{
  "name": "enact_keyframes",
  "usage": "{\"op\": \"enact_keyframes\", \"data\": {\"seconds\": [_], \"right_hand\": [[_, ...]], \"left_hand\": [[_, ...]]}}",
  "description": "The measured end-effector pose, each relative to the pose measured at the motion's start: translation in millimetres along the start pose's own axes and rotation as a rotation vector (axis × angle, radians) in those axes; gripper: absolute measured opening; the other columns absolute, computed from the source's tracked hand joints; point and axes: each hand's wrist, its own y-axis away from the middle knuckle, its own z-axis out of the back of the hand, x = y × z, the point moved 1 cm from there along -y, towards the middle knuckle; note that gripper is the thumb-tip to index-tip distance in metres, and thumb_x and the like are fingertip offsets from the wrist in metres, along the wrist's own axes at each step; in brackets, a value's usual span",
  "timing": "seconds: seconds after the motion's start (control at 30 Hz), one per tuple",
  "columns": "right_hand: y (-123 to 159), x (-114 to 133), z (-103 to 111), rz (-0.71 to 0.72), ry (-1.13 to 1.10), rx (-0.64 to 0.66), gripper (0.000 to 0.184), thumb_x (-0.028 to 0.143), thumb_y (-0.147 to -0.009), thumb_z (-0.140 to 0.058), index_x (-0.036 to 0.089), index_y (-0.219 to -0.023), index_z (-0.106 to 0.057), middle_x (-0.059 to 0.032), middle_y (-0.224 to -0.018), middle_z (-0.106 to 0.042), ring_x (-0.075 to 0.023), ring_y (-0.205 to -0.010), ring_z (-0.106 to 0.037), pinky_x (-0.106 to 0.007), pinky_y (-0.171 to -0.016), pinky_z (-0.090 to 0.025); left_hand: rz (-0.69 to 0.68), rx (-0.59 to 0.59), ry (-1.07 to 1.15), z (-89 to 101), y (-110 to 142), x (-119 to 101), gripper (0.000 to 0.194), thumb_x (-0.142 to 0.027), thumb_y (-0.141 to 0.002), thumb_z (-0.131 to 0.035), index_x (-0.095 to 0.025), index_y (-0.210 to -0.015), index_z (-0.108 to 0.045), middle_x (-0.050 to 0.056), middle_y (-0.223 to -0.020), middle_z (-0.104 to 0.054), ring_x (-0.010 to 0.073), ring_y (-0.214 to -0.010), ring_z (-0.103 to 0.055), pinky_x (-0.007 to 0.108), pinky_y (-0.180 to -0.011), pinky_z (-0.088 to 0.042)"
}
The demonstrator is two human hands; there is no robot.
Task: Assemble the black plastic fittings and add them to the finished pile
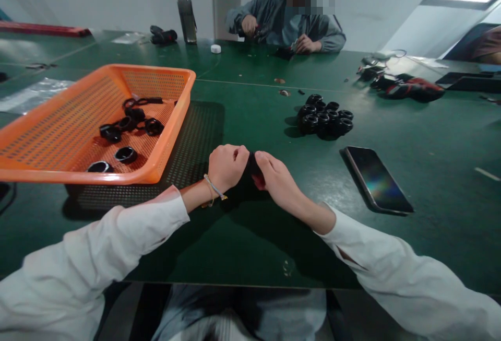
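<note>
Left hand [228, 166]: curled into a loose fist around one end of a small black part [252, 166], fingers folded over it; a thin bracelet sits at the wrist.
Right hand [274, 176]: meets the left from the other side, thumb and fingertips closed on the same part, so both hands pinch it between them.
Black part: held just above the bench [242, 236], straight in front of the person and mostly hidden by the fingers; its exact shape cannot be told. The 2-handed grip looks suited to pressing or twisting 2 halves together, as a judgement only.
Orange basket [172, 116]: perforated plastic, lying to the left of the hands on a dark mesh mat; it holds several loose black rings [126, 154], scattered singly rather than stacked.
Pile of black parts [325, 119]: a tight cluster of round ribbed pieces to the right and beyond the hands, within reach of the right hand, kept apart from the basket.
Phone [376, 179]: lies flat, screen up and dark, just right of the right hand.
Co-worker [287, 22]: a person in a grey jacket sits across the bench, both hands busy with something small.
Bottle [187, 14]: stands upright at the far edge.
</note>
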Motion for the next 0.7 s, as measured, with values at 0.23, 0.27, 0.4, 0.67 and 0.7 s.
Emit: {"op": "enact_keyframes", "data": {"seconds": [0.23, 0.27, 0.4, 0.67, 0.7], "right_hand": [[-27.3, -10.8, 31.2, 0.216, 0.354, -0.178, 0.034, 0.043, -0.072, -0.06, 0.018, -0.095, -0.054, -0.0017, -0.073, -0.063, -0.0164, -0.062, -0.056, -0.028, -0.059, -0.041], [-32.7, -13.2, 39.7, 0.219, 0.409, -0.248, 0.035, 0.044, -0.072, -0.06, 0.018, -0.095, -0.055, -0.0021, -0.072, -0.063, -0.0172, -0.062, -0.057, -0.029, -0.059, -0.041], [-50.5, -22.9, 75.9, 0.2, 0.766, -0.487, 0.04, 0.047, -0.068, -0.066, 0.016, -0.093, -0.064, -0.0074, -0.074, -0.069, -0.0236, -0.067, -0.062, -0.033, -0.062, -0.044], [-61.3, -27.5, 103.0, 0.027, 1.094, -0.494, 0.056, 0.051, -0.08, -0.055, 0.02, -0.127, -0.056, -0.0123, -0.09, -0.072, -0.0311, -0.083, -0.067, -0.038, -0.069, -0.048], [-62.0, -27.1, 104.5, -0.012, 1.119, -0.495, 0.057, 0.052, -0.082, -0.053, 0.021, -0.13, -0.054, -0.0125, -0.088, -0.072, -0.0319, -0.083, -0.067, -0.038, -0.069, -0.048]], "left_hand": [[0.026, 0.043, 0.105, 1.3, 0.6, -2.2, 0.036, -0.028, -0.09, -0.029, -0.016, -0.088, -0.063, 0.003, -0.074, -0.065, 0.0174, -0.069, -0.059, 0.026, -0.057, -0.033], [0.016, 0.043, 0.12, 1.2, 0.8, -1.7, 0.033, -0.028, -0.09, -0.031, -0.017, -0.093, -0.061, 0.002, -0.075, -0.065, 0.0171, -0.07, -0.059, 0.026, -0.057, -0.034], [-0.1, 0.107, 0.072, -1.8, 1.4, 0.6, 0.023, -0.026, -0.086, -0.04, -0.017, -0.094, -0.06, 0.001, -0.075, -0.064, 0.0171, -0.071, -0.06, 0.026, -0.06, -0.036], [-0.283, 0.125, -0.056, -5.1, 5.1, 0.1, 0.021, -0.025, -0.086, -0.041, -0.017, -0.089, -0.06, 0.002, -0.084, -0.063, 0.0154, -0.072, -0.059, 0.027, -0.064, -0.043], [-0.295, 0.124, -0.071, -4.8, 5.9, -0.6, 0.021, -0.025, -0.086, -0.041, -0.017, -0.09, -0.06, 0.002, -0.086, -0.063, 0.0152, -0.073, -0.059, 0.027, -0.064, -0.043]]}}
